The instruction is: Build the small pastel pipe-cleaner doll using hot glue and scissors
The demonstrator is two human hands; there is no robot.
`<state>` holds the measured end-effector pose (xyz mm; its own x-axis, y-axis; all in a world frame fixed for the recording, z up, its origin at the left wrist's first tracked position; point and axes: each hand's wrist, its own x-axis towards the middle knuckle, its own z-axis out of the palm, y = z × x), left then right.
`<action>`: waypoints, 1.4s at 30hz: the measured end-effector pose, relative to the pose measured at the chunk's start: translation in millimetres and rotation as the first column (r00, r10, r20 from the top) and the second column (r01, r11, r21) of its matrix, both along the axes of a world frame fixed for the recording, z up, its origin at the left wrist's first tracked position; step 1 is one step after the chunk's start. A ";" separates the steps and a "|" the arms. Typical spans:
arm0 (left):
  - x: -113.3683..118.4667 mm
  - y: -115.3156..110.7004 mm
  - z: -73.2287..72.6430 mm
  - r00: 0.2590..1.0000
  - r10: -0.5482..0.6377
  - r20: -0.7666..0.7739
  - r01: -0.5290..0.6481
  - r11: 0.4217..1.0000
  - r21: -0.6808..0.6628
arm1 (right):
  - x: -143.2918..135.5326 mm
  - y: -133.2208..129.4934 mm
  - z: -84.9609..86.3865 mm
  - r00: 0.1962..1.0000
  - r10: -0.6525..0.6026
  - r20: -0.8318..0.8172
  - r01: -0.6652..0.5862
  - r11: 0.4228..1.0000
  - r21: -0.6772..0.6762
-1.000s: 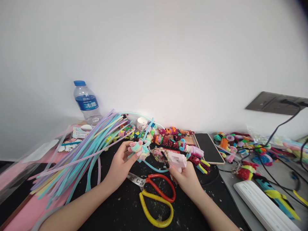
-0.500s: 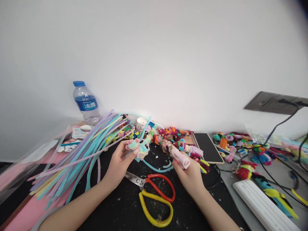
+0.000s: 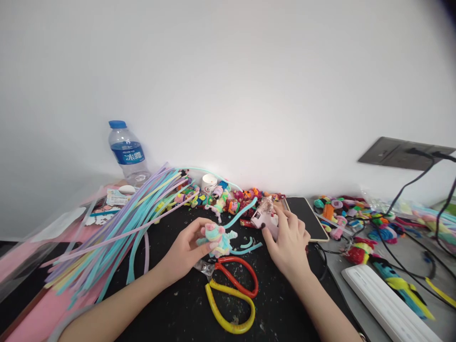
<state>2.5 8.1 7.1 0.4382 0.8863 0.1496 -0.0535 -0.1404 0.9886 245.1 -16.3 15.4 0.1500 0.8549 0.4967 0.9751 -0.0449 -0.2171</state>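
Observation:
My left hand (image 3: 190, 242) pinches a small fuzzy figure (image 3: 216, 239) in pastel blue, yellow and pink, from which a light blue stem sticks up to the right. My right hand (image 3: 289, 237) rests on a pale pink glue gun (image 3: 264, 216) that lies on its side at the back of the black mat; its fingers are spread over the handle. Scissors (image 3: 237, 306) with one red and one yellow handle lie below the figure, their blades partly hidden by my left hand. Short blue stem pieces (image 3: 246, 245) lie between the hands.
Pastel fuzzy stems (image 3: 142, 209) are heaped at the left, before a water bottle (image 3: 128, 152). Colourful fuzzy figures (image 3: 231, 202) line the wall beside a paper cup (image 3: 209, 183). A tablet (image 3: 307, 218), power strip (image 3: 384, 304) and black cables (image 3: 395, 204) occupy the right.
My right hand has set the glue gun down at the back and loosened its fingers. My left hand has moved right and turned the figure, whose long stem now points right.

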 end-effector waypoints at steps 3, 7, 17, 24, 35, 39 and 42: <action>-0.2 -3.8 1.7 0.987 -0.046 -0.152 0.075 0.979 0.189 | -3.2 -8.7 3.2 0.906 0.399 -0.139 -0.372 0.909 0.187; -1.1 -5.3 1.9 0.962 -0.047 -0.268 0.161 0.893 0.420 | -11.2 -20.4 -0.6 0.771 0.591 -0.235 -0.525 0.800 0.291; -1.2 -0.1 -2.0 0.972 0.108 -0.209 -0.030 0.938 0.345 | -26.2 -30.2 -7.1 0.781 0.525 -0.339 -0.475 0.851 0.224; 4.0 1.1 -3.0 0.992 0.112 -0.065 -0.110 0.993 0.030 | -34.2 -30.3 -5.1 0.713 0.557 -0.426 -0.531 0.825 0.191; 7.1 1.3 1.1 0.992 0.127 -0.024 -0.128 0.992 -0.023 | -39.9 -32.5 -5.3 0.689 0.631 -0.358 -0.621 0.767 0.157; 6.7 1.2 0.9 0.990 0.137 -0.019 -0.137 0.990 -0.029 | -39.0 -31.7 -6.6 0.694 0.624 -0.358 -0.626 0.769 0.126; 6.5 1.9 1.5 0.990 0.141 -0.005 -0.141 0.989 -0.033 | -38.5 -30.7 -7.1 0.702 0.610 -0.368 -0.626 0.775 0.091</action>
<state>9.0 10.0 8.6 0.3091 0.9437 0.1178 -0.0332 -0.1131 0.9930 206.6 -47.0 8.3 -0.2608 0.8364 0.4821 0.6388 0.5239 -0.5634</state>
